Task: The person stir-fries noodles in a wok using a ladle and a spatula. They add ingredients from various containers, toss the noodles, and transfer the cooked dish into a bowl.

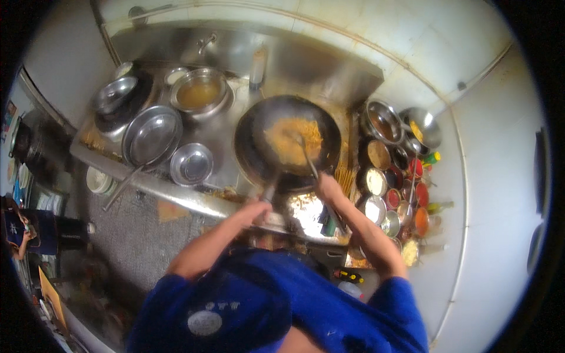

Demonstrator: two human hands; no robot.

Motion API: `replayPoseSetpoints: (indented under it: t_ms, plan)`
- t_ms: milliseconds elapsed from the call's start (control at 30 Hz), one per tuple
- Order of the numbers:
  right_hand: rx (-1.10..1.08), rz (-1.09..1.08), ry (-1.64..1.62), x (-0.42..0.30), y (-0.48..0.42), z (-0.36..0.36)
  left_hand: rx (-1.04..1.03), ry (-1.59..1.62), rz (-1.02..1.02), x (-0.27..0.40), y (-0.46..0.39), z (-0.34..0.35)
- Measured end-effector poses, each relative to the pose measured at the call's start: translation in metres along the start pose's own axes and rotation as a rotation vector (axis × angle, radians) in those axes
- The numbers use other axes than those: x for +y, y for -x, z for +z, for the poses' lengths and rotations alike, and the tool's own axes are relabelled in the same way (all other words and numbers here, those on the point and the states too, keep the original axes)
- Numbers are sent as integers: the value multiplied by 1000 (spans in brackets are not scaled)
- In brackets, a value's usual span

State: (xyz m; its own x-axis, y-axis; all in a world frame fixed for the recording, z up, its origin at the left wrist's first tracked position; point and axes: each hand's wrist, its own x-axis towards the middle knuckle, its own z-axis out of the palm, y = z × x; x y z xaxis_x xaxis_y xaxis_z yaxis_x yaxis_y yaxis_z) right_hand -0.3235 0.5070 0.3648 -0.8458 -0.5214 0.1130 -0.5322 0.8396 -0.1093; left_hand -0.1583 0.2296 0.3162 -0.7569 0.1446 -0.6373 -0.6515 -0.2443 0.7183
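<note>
A large dark wok [249, 145] sits on the steel cooking range in front of me, with a yellow-orange food [287, 141], possibly noodles, spread in its middle. My left hand [259, 211] is closed around the wok's handle [269, 193] at the near side. In my right hand [329, 187] is the handle of a metal ladle or spatula [309, 161]. Its head reaches into the food and is blurred, so which tool it is I cannot tell.
Left of the wok stand a pot of yellowish liquid [199, 93], a long-handled strainer or pan [152, 137] and a steel bowl [191, 164]. Several seasoning containers [393, 198] crowd the right side. A squeeze bottle [258, 68] stands behind. Another person [31, 231] is at far left.
</note>
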Motion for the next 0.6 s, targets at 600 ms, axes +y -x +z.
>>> replayPoseSetpoints:
  t_ms: [600]
  plan:
    - [-584,-19,429,-4,67,-145,-175,103,11,48,48,12]
